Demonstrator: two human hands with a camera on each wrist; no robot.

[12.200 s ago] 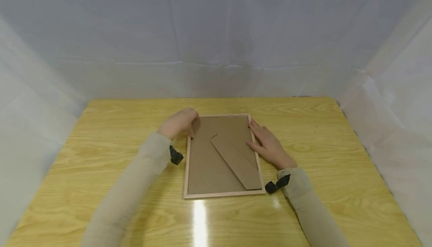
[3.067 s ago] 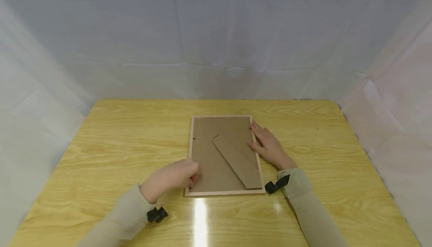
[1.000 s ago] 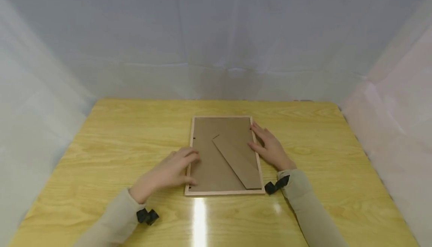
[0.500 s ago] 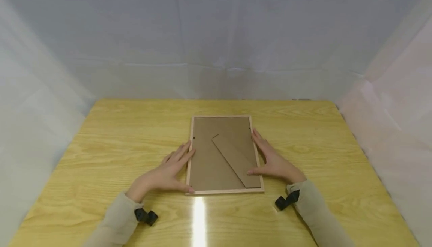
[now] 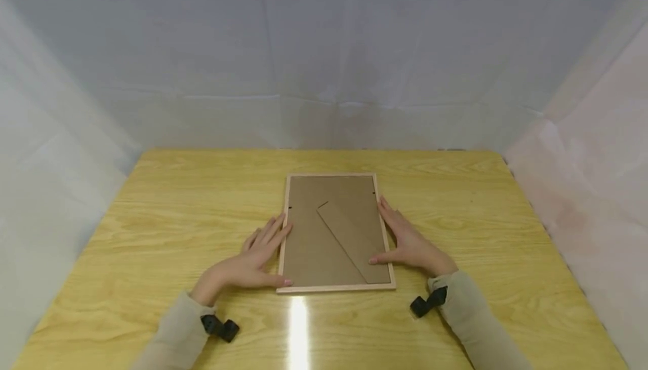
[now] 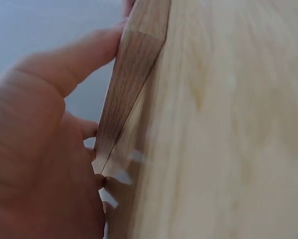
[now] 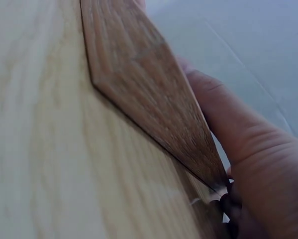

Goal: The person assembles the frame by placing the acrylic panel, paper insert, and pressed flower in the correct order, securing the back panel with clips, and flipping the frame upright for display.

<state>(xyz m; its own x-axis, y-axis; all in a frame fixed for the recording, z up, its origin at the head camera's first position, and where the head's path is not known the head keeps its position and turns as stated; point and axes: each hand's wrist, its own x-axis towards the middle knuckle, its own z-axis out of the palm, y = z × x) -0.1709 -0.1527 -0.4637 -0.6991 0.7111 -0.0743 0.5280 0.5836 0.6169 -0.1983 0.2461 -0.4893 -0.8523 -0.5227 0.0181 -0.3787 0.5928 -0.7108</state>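
A picture frame (image 5: 331,289) with a thin light-wood rim lies face down on the wood-grain table, its brown backboard (image 5: 309,246) up. The stand leg (image 5: 349,240) lies slantwise, flat against that board. My left hand (image 5: 248,266) rests at the frame's left side, fingers spread along the rim and thumb on the near left corner. On the opposite side is my right hand (image 5: 412,246), its fingers along the right rim and its thumb reaching over onto the stand leg. Both wrist views show the frame's wooden side (image 6: 129,74) low over the table, with fingertips at its edge.
The wood-grain table (image 5: 177,207) extends around the frame on all sides. Pale sheeting (image 5: 324,49) hangs behind it and along the left and right. A bright light reflection (image 5: 298,330) shows on the near tabletop.
Earlier my left hand worked at the upper left rim, then the lower left; now it lies spread along that side. My right hand has slid nearer, thumb now on the stand leg.
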